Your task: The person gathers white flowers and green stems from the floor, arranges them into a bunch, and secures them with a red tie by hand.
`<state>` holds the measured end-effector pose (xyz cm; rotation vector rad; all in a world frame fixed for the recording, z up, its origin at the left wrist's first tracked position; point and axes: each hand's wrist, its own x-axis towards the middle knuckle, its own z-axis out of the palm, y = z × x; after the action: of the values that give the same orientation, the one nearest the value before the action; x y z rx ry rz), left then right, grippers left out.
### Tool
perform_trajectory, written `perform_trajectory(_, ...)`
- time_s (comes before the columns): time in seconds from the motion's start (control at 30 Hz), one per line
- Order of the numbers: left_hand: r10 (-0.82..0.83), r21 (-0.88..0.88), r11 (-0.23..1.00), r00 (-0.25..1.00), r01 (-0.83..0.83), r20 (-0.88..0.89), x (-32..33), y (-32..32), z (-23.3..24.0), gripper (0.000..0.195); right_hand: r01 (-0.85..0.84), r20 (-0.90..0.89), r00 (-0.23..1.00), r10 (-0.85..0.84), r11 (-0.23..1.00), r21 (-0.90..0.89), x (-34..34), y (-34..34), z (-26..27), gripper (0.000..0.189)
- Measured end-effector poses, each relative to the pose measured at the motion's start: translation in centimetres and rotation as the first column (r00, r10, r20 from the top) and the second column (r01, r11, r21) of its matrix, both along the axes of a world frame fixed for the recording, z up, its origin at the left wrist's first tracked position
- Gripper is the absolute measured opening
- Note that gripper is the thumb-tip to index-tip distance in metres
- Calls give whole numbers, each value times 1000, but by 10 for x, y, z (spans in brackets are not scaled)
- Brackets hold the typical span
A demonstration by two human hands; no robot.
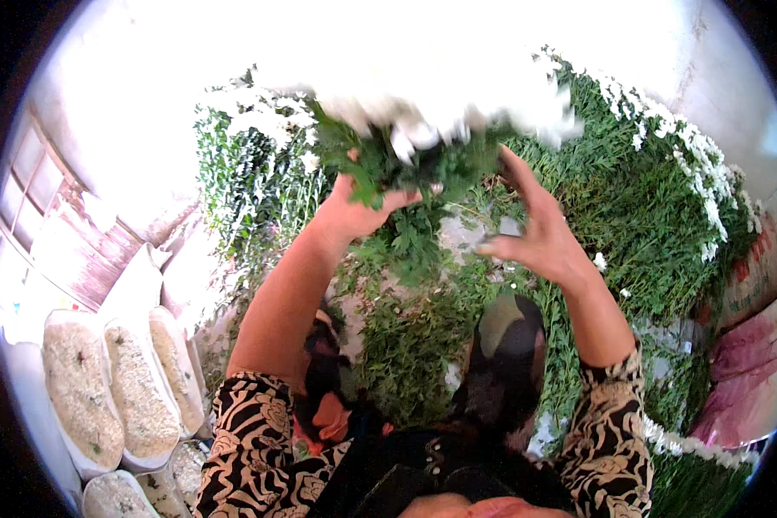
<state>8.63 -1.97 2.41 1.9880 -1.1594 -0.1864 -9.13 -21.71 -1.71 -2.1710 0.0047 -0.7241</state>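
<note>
A large bunch of white flowers, probably chrysanthemums (414,116), is raised in front of me, its blooms blurred and washed out by glare. My left hand (366,208) grips its green leafy stems from the left, with the thumb across them. On the right side, my right hand (539,223) has its thumb and fingers spread apart. Its fingertips are close to the bunch's leaves; whether they touch is unclear. Drooping leaves (414,243) hang below my left hand.
Cut white-flowered stems form a pile on the right (621,188) and another at the left (259,162). Leaf litter (414,343) covers the floor between my legs. Several open sacks of pale, crumbly material (81,388) stand at lower left. A pinkish sack (748,375) lies at right.
</note>
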Motion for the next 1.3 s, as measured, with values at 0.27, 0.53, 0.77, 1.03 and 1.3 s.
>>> perform_trajectory(0.27,-17,129,991,997,26,-73,-25,74,-67,47,-406,-65,913,403,913,-35,24,94,-22,74)
perform_trajectory(0.53,-71,121,987,967,102,-243,-33,80,-91,47,-353,-49,925,376,903,245,37,93,-66,67)
perform_trajectory(0.77,-131,143,973,946,179,-296,-25,70,-94,47,-355,-47,919,392,872,336,39,86,-84,61)
perform_trajectory(1.03,-127,188,972,990,138,-68,-6,79,-35,48,-172,-153,961,232,930,326,9,97,-83,56)
perform_trajectory(1.3,-271,493,702,833,513,-482,-39,55,22,58,381,450,892,50,454,-805,-38,128,-33,96)
